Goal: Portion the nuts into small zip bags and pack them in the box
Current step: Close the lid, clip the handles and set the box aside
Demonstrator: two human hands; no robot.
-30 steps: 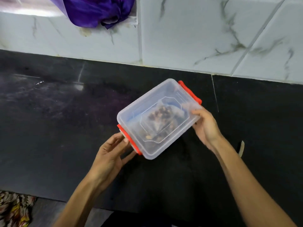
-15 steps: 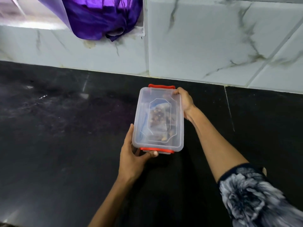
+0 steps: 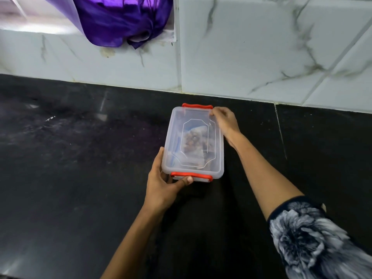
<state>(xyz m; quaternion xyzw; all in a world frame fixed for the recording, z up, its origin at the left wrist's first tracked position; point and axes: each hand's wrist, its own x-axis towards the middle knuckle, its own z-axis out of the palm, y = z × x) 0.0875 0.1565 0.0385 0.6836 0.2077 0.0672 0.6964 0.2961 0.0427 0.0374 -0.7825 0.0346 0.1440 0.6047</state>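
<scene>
Presently: lidded box [image 3: 194,142], bagged nuts [image 3: 193,140] inside, on worktop [image 3: 80,178]. Left hand [image 3: 164,183] grips near end; right hand [image 3: 224,119] far corner. Risk: unlatched red clip [image 3: 191,175], lid lifting.

One clear plastic box [image 3: 194,141] is sitting on the one black countertop [image 3: 70,168], with its one lid closed on top. Two red clips are showing on it, one far clip [image 3: 197,105] and one near clip [image 3: 191,174]. Nut-filled zip bags [image 3: 194,140] are lying inside; how many cannot be told through the cloudy plastic. Two hands are holding the box: one left hand [image 3: 163,184] at the near corner and one right hand [image 3: 225,120] at the far corner. One patterned sleeve [image 3: 314,238] is showing. One purple cloth [image 3: 120,19] is hanging over the tiled wall [image 3: 261,47].
</scene>
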